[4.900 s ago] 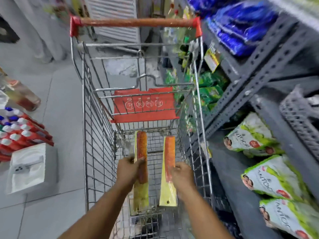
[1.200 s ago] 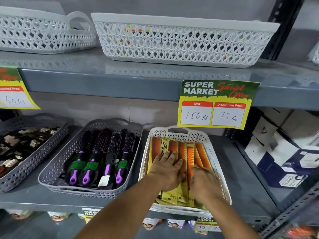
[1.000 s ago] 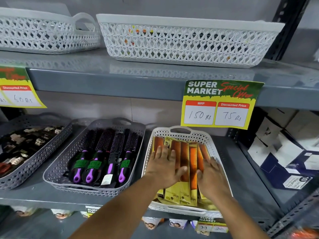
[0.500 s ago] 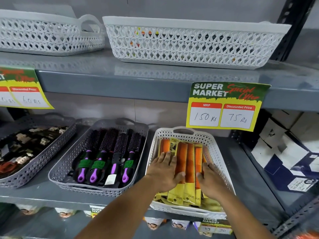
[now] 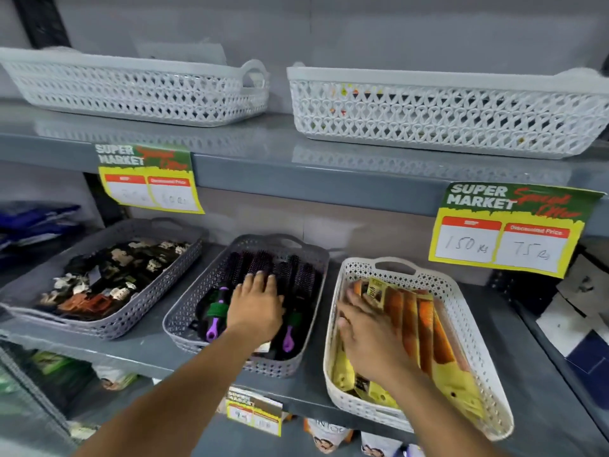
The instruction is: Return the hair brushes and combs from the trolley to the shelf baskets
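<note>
Orange combs on yellow cards [image 5: 425, 328] lie packed in a white lattice basket [image 5: 461, 311] on the lower shelf. My right hand [image 5: 369, 338] rests flat on the left part of that stack, fingers spread, gripping nothing. Black round hair brushes with purple handles [image 5: 296, 282] fill the grey basket [image 5: 188, 311] beside it. My left hand [image 5: 257, 305] lies palm-down on those brushes, fingers extended; no grip is visible. The trolley is out of view.
A grey basket of hair clips [image 5: 99, 285] stands at the left. Two white lattice baskets [image 5: 141, 84] [image 5: 445, 110] sit on the upper shelf. Yellow price tags [image 5: 507, 229] [image 5: 148, 179] hang from the shelf edge. Boxes [image 5: 573, 311] lie at the right.
My left hand has left the comb basket and moved left onto the brushes in the grey basket. My right hand has slid to the left part of the combs. The view has shifted left.
</note>
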Motion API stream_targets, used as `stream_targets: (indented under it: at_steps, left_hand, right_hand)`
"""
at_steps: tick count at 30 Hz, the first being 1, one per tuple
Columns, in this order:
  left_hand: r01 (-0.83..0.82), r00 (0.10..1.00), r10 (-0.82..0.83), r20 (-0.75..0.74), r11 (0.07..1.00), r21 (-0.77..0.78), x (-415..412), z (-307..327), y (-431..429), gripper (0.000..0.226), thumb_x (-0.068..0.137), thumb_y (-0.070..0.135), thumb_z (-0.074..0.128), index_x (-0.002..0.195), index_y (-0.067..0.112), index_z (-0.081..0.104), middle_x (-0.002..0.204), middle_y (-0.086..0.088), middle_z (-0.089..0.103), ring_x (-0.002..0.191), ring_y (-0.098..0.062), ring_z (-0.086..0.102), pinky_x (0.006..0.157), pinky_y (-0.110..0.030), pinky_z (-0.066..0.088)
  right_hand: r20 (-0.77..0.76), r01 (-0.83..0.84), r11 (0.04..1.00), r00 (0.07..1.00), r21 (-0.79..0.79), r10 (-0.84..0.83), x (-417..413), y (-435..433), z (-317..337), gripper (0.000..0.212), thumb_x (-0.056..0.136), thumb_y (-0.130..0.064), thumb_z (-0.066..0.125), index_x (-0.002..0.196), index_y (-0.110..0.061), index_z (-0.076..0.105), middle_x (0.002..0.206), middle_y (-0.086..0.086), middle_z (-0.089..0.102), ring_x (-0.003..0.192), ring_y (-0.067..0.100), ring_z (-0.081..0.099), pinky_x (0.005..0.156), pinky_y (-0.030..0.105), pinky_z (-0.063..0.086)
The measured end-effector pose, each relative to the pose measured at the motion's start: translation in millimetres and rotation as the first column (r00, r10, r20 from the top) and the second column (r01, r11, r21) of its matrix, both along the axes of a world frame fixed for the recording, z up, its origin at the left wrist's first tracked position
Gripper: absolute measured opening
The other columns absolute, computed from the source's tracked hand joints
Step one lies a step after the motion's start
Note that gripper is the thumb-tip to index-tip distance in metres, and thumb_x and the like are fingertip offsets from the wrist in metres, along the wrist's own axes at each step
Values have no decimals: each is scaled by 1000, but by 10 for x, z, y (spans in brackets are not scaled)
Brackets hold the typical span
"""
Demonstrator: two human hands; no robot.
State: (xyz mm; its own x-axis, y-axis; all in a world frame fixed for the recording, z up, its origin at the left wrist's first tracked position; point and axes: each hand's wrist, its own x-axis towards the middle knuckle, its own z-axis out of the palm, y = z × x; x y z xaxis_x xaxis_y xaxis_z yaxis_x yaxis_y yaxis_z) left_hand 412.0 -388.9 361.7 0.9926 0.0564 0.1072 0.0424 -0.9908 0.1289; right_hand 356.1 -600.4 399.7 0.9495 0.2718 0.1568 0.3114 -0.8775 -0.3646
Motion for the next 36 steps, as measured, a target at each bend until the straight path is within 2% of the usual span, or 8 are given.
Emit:
stream_targets:
  at_steps: [3,7,12,18,24,31,34,36]
  left_hand:
    - [-103,981,98,-166,994,-26,-35,-50,272,65,98,46,29,153,15,14,162,-15,10,147,-38,7,118,-50,13]
    - [-193,945,175,-278,980,-41,-2,46,372,67,96,48,33,154,25,8,163,-12,-1,144,-48,3,116,-55,11]
    - [-287,881,202,-428,947,-144,10,26,469,59,97,43,39,151,38,15,163,-2,-10,143,-47,8,112,-60,22]
    - [-186,881,81,-466,965,-186,18,-7,619,63,97,48,38,152,40,7,162,1,-19,145,-45,-2,112,-64,17]
    - [-77,884,-13,-467,982,-173,-11,-57,724,64,99,50,28,152,39,-6,159,-3,-28,146,-42,-15,115,-59,9]
    - [-48,876,-8,-482,993,-104,-20,-86,741,63,99,51,20,151,35,-11,159,-5,-28,146,-41,-14,118,-53,3]
    - [-30,889,-7,-458,997,-74,-39,-90,731,64,99,53,19,152,33,-10,160,-7,-24,146,-39,-15,118,-54,2]
    - [-20,929,-10,-371,997,-77,-33,-75,722,64,98,52,18,153,28,-5,162,-11,-16,148,-36,-12,118,-53,3]
  right_hand:
    - [-59,-62,997,997,-50,59,120,397,-85,44,99,-34,34,141,-25,45,158,-1,28,146,26,18,118,42,16]
    - [-132,-122,979,986,-163,101,246,818,-159,44,98,-37,35,141,-29,43,159,-3,26,147,25,13,118,48,12]
    - [-222,-196,940,966,-281,135,353,1096,-210,51,94,-32,45,145,-30,37,161,3,19,148,28,11,118,53,3]
    - [-289,-244,889,948,-386,134,449,1121,-282,53,96,-34,39,147,-38,25,163,-1,0,149,27,0,117,55,-5]
    - [-285,-204,867,956,-455,75,451,1204,-341,55,98,-37,36,150,-38,16,163,0,-5,149,27,-3,117,54,-2]
    - [-315,-209,866,947,-454,63,473,1268,-361,62,98,-23,45,149,-39,14,163,0,-8,149,29,-4,117,49,11]
    - [-313,-199,880,948,-432,60,433,1245,-328,61,98,-24,44,150,-38,14,163,0,-7,149,29,-4,118,49,10]
    - [-263,-168,913,962,-371,70,386,1204,-283,57,99,-29,40,150,-35,15,163,0,-3,149,28,-3,118,47,7]
